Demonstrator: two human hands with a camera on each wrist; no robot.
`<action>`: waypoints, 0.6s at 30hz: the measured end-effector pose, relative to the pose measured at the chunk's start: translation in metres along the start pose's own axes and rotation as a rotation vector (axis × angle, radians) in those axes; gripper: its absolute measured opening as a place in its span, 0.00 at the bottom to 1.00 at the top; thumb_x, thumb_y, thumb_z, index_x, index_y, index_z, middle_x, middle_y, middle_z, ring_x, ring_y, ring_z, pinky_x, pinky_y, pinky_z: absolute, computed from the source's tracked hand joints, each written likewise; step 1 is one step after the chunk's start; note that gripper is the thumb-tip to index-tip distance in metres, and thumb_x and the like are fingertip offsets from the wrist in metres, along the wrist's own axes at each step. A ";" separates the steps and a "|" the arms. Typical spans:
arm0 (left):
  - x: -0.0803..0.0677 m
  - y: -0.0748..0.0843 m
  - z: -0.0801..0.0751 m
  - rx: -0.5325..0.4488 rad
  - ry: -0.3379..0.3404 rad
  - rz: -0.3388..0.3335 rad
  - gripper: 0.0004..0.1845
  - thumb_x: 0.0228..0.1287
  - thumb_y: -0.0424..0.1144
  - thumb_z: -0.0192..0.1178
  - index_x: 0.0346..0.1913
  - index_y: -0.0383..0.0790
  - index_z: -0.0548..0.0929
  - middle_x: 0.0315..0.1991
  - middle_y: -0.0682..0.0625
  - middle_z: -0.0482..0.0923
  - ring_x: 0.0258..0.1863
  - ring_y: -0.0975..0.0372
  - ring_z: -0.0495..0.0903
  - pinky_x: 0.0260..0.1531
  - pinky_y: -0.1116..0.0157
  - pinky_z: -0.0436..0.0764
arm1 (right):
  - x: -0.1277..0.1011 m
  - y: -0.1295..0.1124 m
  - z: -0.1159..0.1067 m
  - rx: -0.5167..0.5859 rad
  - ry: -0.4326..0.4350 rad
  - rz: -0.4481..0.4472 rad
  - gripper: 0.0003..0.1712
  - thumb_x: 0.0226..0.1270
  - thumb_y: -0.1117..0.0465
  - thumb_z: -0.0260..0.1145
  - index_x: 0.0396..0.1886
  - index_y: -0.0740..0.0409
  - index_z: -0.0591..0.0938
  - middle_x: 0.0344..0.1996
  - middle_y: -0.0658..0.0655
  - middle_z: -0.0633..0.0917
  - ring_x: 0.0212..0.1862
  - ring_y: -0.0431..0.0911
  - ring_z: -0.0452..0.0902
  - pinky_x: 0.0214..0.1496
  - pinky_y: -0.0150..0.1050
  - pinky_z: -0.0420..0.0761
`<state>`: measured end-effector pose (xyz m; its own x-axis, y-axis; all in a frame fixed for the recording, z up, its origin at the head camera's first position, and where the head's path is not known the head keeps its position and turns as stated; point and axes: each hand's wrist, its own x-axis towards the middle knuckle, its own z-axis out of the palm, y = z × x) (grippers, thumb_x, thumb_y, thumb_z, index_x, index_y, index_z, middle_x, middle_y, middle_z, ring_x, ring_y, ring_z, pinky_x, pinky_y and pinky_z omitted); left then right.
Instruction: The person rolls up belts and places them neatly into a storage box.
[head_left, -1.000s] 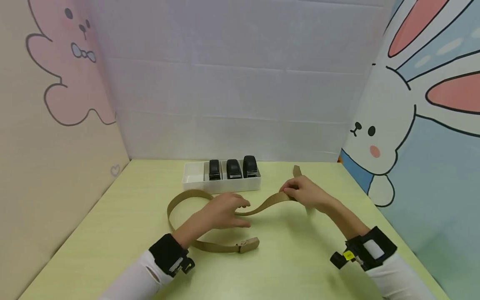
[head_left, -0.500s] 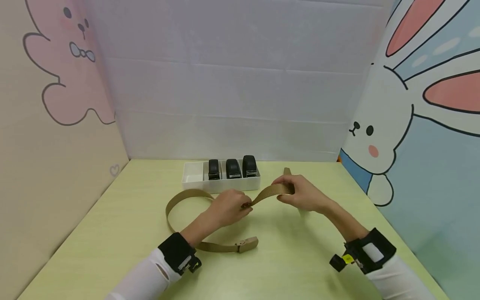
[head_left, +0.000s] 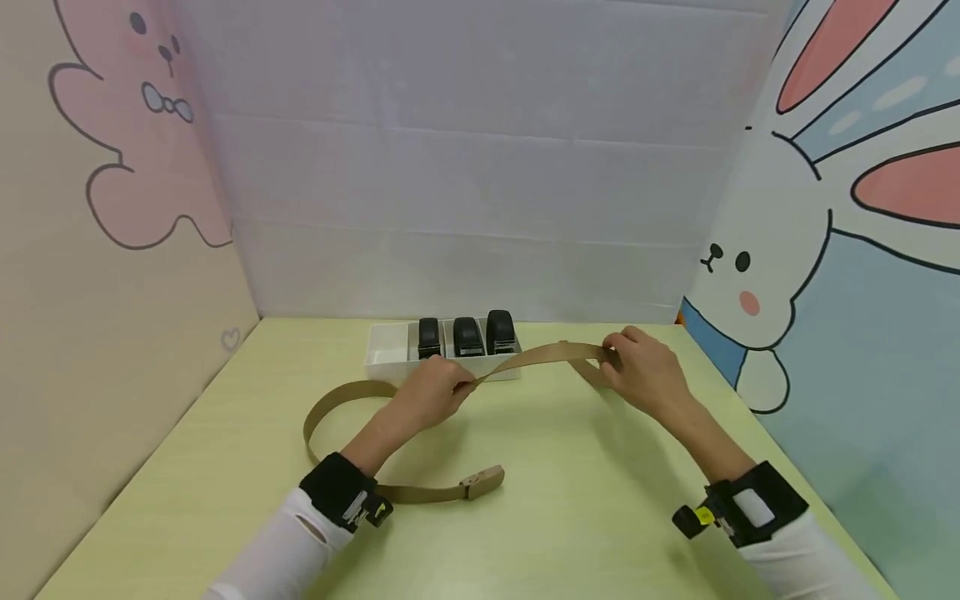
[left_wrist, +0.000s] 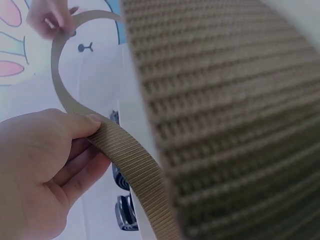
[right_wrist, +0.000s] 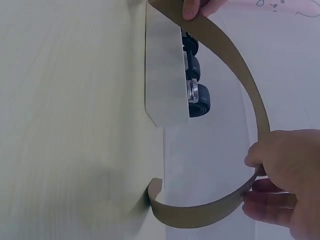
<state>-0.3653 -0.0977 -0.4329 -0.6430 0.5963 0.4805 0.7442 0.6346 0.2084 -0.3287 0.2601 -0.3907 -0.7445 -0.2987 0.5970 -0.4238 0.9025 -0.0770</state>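
A tan webbing belt (head_left: 547, 354) stretches between both hands, raised off the table. My left hand (head_left: 431, 390) pinches it between thumb and fingers, in front of the white tray; the left wrist view shows the ribbed belt (left_wrist: 135, 165) passing through that grip. Further right, my right hand (head_left: 647, 375) pinches the belt near its free end, which droops behind the fingers toward the table in the right wrist view. Left of my left hand the rest of the belt curves in a loop on the table, ending in a tan buckle (head_left: 482, 482) at the front.
At the back stands a white divided tray (head_left: 386, 367) with black rolled belts (head_left: 467, 337) upright in several compartments; its left compartment holds nothing visible. The pale yellow table (head_left: 570, 517) meets walls at the back and both sides.
My left hand went from open above the belt to pinching it, then rose toward the tray. My right hand shifted right, drawing the span up and tauter. The buckle slid slightly left.
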 end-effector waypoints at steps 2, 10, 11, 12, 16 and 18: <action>0.000 -0.004 -0.002 0.010 0.020 -0.010 0.13 0.76 0.31 0.73 0.29 0.44 0.91 0.22 0.52 0.85 0.20 0.69 0.68 0.28 0.72 0.67 | -0.001 0.006 -0.001 -0.065 0.001 0.007 0.08 0.70 0.68 0.75 0.46 0.66 0.91 0.38 0.64 0.87 0.34 0.56 0.84 0.35 0.55 0.86; -0.001 -0.016 -0.003 0.034 0.031 -0.042 0.09 0.76 0.31 0.73 0.34 0.42 0.96 0.27 0.48 0.91 0.20 0.68 0.73 0.29 0.70 0.72 | -0.004 0.035 -0.001 -0.033 -0.093 0.124 0.07 0.72 0.69 0.72 0.44 0.71 0.87 0.35 0.68 0.89 0.30 0.57 0.84 0.34 0.55 0.85; -0.001 -0.018 -0.003 0.039 0.034 -0.055 0.08 0.76 0.31 0.73 0.35 0.42 0.96 0.27 0.47 0.92 0.20 0.68 0.74 0.29 0.70 0.73 | -0.004 0.038 -0.002 -0.005 -0.109 0.145 0.07 0.72 0.69 0.72 0.43 0.71 0.88 0.35 0.68 0.90 0.30 0.57 0.84 0.34 0.54 0.84; -0.001 -0.020 -0.003 0.047 0.037 -0.064 0.08 0.76 0.31 0.73 0.35 0.42 0.96 0.27 0.47 0.91 0.20 0.67 0.74 0.28 0.69 0.73 | -0.004 0.041 -0.003 0.025 -0.129 0.166 0.07 0.72 0.69 0.72 0.42 0.71 0.88 0.34 0.67 0.91 0.30 0.55 0.84 0.34 0.52 0.84; 0.000 -0.027 -0.002 0.042 0.021 -0.094 0.07 0.76 0.32 0.73 0.38 0.42 0.97 0.30 0.46 0.93 0.21 0.66 0.77 0.29 0.68 0.75 | -0.002 0.043 -0.012 0.132 -0.233 0.224 0.08 0.74 0.66 0.68 0.39 0.67 0.91 0.26 0.59 0.91 0.26 0.47 0.83 0.32 0.43 0.80; 0.000 -0.029 -0.001 0.036 0.010 -0.095 0.07 0.76 0.31 0.72 0.38 0.41 0.97 0.31 0.46 0.93 0.22 0.64 0.79 0.29 0.67 0.77 | 0.002 0.040 -0.018 0.183 -0.302 0.238 0.10 0.75 0.66 0.66 0.38 0.66 0.92 0.23 0.54 0.91 0.24 0.44 0.83 0.31 0.41 0.80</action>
<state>-0.3868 -0.1168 -0.4383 -0.7085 0.5277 0.4686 0.6729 0.7053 0.2231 -0.3379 0.3014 -0.3788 -0.9388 -0.1912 0.2865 -0.2864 0.8955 -0.3406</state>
